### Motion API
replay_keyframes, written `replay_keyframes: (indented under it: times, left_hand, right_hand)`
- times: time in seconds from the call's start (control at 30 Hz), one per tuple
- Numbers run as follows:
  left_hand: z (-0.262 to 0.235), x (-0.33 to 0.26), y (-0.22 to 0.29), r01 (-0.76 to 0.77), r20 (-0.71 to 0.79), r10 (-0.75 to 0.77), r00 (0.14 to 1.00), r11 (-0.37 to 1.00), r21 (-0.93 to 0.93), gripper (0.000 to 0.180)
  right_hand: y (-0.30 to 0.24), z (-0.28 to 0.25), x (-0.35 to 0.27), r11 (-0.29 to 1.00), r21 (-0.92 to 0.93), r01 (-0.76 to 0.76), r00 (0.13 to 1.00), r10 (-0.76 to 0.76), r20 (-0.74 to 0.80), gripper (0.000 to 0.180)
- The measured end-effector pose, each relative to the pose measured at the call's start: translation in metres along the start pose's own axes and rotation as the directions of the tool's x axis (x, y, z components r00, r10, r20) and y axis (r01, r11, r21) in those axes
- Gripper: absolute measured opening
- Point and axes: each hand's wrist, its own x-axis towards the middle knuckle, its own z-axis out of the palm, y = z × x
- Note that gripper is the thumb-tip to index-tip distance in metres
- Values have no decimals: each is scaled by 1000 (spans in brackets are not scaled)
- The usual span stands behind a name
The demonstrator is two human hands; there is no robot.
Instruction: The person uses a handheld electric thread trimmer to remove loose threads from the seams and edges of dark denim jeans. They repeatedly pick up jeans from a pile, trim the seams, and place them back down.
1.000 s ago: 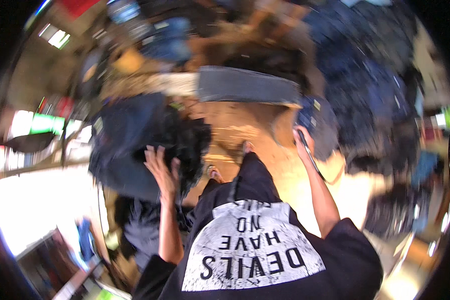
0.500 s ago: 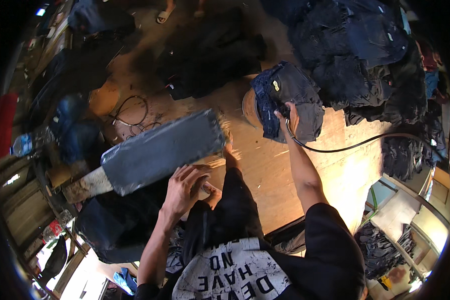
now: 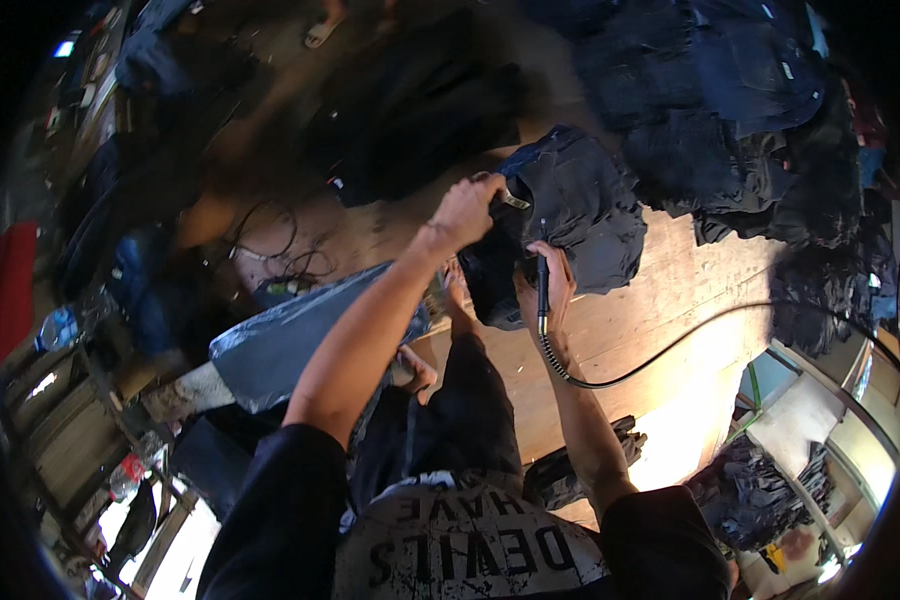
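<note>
A dark pair of jeans (image 3: 590, 200) lies bunched ahead of me, a small pale label (image 3: 516, 201) on its edge. My left hand (image 3: 466, 214) is closed at that edge beside the label, pinching the cloth. My right hand (image 3: 558, 283) is wrapped round a slim black pen-shaped handpiece (image 3: 543, 280), with its tip pointing away from me over the jeans. From the handpiece's rear end, a spring sleeve and a black cable (image 3: 690, 355) curve off to the right. Cloth and my own hand partly hide the right fingers.
Left of me a grey, plastic-wrapped padded board (image 3: 300, 340) juts out on a support, partly behind my left forearm. Dark garment piles (image 3: 700, 90) rise at the far right, with another dark heap (image 3: 410, 120) at the back. Thin cables (image 3: 280, 245) coil on the wooden floor (image 3: 530, 385).
My left hand has moved from beside the padded board up to the jeans and closed on their edge. The right hand has come nearer with the handpiece. The jeans have shifted and spread toward me.
</note>
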Motion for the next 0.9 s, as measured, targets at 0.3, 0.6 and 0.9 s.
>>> replay_keyframes:
  times: [0.3, 0.6, 0.9]
  left_hand:
    - [-138, -282, -83, 107, -288, -112, 951, 994, -32, 42]
    - [-154, -531, -118, 500, -735, -207, 645, 842, 203, 64]
    - [-104, -468, -65, 560, -686, -446, 575, 826, -68, 61]
  right_hand:
    - [-226, 97, -133, 902, 425, 76, 962, -178, 206, 29]
    - [-266, 181, -157, 778, 430, 459, 711, -611, 348, 23]
    - [-228, 213, -110, 808, 589, 28, 720, -425, 549, 34]
